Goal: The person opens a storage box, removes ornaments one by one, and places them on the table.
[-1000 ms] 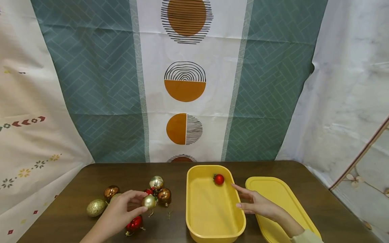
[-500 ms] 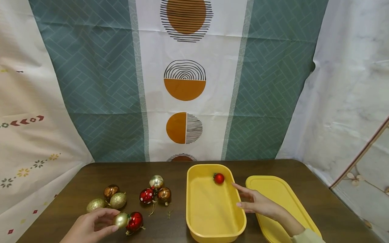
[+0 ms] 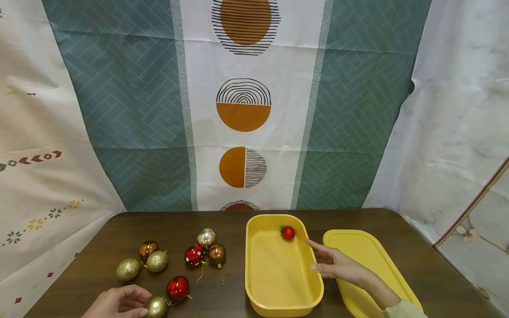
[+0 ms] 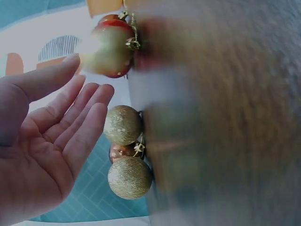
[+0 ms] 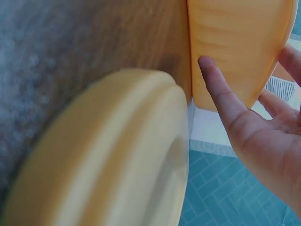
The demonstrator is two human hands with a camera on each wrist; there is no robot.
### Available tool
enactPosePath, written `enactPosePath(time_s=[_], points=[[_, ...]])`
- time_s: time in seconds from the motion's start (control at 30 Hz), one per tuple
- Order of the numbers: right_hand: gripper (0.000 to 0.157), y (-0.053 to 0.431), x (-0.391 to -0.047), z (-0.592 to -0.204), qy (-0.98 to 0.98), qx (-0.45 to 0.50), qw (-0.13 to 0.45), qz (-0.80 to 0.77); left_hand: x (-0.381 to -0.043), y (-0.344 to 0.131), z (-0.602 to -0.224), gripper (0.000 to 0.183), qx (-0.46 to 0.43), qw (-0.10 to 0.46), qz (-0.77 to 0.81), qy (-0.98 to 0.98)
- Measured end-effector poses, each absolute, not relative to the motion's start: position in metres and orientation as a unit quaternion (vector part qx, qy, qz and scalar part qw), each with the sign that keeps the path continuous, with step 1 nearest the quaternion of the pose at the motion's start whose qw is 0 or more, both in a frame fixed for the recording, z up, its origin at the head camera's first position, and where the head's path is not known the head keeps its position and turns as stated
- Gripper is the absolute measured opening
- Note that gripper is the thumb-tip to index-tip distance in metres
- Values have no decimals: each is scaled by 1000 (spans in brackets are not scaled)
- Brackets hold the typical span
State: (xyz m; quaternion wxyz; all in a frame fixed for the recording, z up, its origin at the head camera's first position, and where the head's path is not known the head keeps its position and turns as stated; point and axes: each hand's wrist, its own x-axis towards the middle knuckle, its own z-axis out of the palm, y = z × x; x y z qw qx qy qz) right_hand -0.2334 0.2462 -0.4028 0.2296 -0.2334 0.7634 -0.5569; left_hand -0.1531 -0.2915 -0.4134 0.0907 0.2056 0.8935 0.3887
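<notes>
A matte gold bauble (image 3: 156, 307) is low on the left of the table, beside a shiny red bauble (image 3: 177, 288). My left hand (image 3: 118, 302) is just left of the gold one, its fingertips at the bauble's edge. The left wrist view shows that hand (image 4: 56, 117) with fingers extended and apart, not wrapped round the blurred gold bauble (image 4: 101, 52). My right hand (image 3: 338, 266) rests its spread fingers along the right side of a yellow box (image 3: 249, 265). Inside the box, near its far end, lies a small red bauble (image 3: 288, 232).
Two glittery gold baubles (image 3: 157, 261) and a copper one (image 3: 148, 249) are grouped at the left. Nearer the middle sit a dotted red bauble (image 3: 194, 255), a pale gold one (image 3: 207, 237) and a copper one (image 3: 217, 254). A yellow lid (image 3: 366, 251) lies right of the box, under my right forearm.
My left hand has carried the gold bauble left and nearer to me, down beside the shiny red one, and its fingers have loosened. The right hand has stayed at the box.
</notes>
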Motion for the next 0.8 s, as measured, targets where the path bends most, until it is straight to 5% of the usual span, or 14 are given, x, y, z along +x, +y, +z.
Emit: enactPosePath(time_s=[0.43,0.6,0.8], points=[[66,245,-234,-402,762,-235,233,-556,-155,-281,-419,55,211,166,429,862],[66,245,-234,-402,759,-232,236,-561,-155,-262,-418,39,182,127,380,898],[67,245,-233,-403,753,-237,239,-566,-159,-254,-418,32,189,143,381,894]])
